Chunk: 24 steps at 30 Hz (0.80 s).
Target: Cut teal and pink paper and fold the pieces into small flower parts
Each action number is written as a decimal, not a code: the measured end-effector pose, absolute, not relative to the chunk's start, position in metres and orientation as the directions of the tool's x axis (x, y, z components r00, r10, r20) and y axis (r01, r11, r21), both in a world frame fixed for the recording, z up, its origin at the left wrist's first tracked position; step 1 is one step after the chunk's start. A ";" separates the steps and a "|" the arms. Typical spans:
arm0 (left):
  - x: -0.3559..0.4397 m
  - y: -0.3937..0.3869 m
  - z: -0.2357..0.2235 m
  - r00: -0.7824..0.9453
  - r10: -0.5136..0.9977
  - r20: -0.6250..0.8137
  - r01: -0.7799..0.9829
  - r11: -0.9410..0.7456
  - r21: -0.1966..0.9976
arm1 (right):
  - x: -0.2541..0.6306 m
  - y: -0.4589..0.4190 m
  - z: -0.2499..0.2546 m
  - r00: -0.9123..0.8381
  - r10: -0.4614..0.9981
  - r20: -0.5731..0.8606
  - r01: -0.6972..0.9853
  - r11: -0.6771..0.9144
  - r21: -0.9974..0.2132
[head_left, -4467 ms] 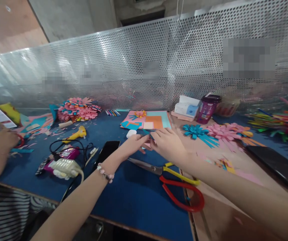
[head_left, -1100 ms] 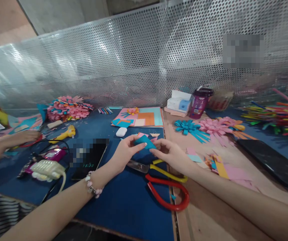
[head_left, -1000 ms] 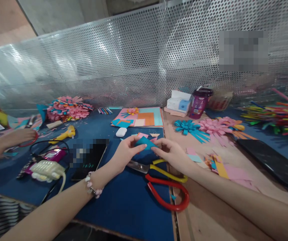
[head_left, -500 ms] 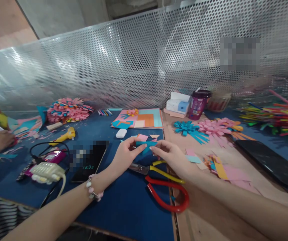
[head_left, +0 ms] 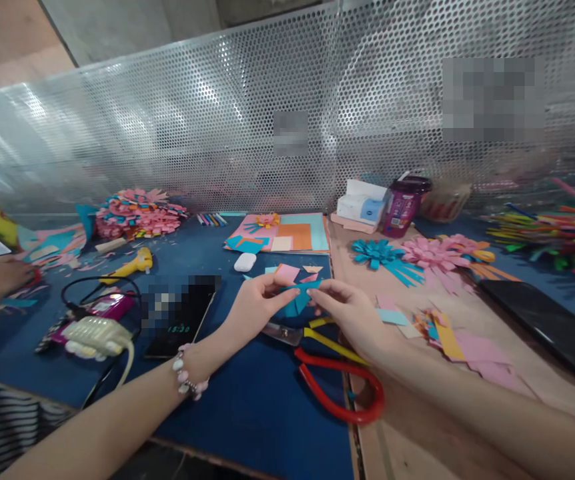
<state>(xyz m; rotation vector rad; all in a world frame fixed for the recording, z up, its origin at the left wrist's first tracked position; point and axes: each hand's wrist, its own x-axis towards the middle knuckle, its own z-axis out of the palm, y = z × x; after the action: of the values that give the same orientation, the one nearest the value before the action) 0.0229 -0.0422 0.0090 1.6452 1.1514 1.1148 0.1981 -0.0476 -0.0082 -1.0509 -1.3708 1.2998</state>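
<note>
A small piece of blue paper [head_left: 296, 301] is held between my two hands, above the table, with a creased flap hanging below the fingertips. My left hand [head_left: 260, 300] pinches its left end between thumb and fingers. On the other end, my right hand [head_left: 343, 301] does the same. Just below lie scissors [head_left: 287, 333] with one yellow and one red handle. Behind my fingers are a pink paper square [head_left: 287, 273] and a small peach paper scrap [head_left: 313, 269]. Blue, pink and orange paper sheets [head_left: 295, 235] are stacked farther back, with a paper flower on top.
Left are a phone [head_left: 182, 320], a pale charger [head_left: 98, 337], a yellow glue gun [head_left: 130, 265] and a co-worker's hand [head_left: 2, 280]. Paper flowers [head_left: 378, 257], a purple cup [head_left: 403, 208], a tissue pack [head_left: 362, 207] and a black phone [head_left: 542, 327] lie right. A perforated metal panel [head_left: 247, 133] stands behind.
The blue paper, seen as a narrow strip before, now shows a wider, angled flap below my fingers. Both hands still grip it. The camera view has shifted slightly.
</note>
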 end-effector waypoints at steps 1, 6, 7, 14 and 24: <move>0.023 -0.042 0.008 0.187 0.961 0.205 0.238 -0.247 0.940 | 0.198 -0.047 -0.008 -0.187 0.980 0.068 -0.021 0.065 -0.998; 0.022 -0.042 0.007 0.186 0.962 0.201 0.251 -0.244 0.937 | 0.198 -0.046 -0.009 -0.190 0.979 0.066 -0.025 0.063 -0.998; 0.022 -0.042 0.007 0.187 0.962 0.201 0.250 -0.244 0.937 | 0.198 -0.046 -0.010 -0.190 0.979 0.069 -0.024 0.066 -0.998; 0.023 -0.043 0.008 0.183 0.963 0.198 0.258 -0.241 0.936 | 0.198 -0.046 -0.010 -0.186 0.979 0.082 -0.020 0.080 -0.997; 0.023 -0.043 0.006 0.176 0.964 0.197 0.239 -0.236 0.942 | 0.196 -0.047 -0.009 -0.175 0.982 0.074 -0.069 0.062 -0.996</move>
<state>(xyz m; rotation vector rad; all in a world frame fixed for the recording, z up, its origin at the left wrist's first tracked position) 0.0232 -0.0430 0.0062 1.6347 1.1679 1.1179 0.1962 -0.0471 -0.0090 -1.0226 -1.3218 1.3155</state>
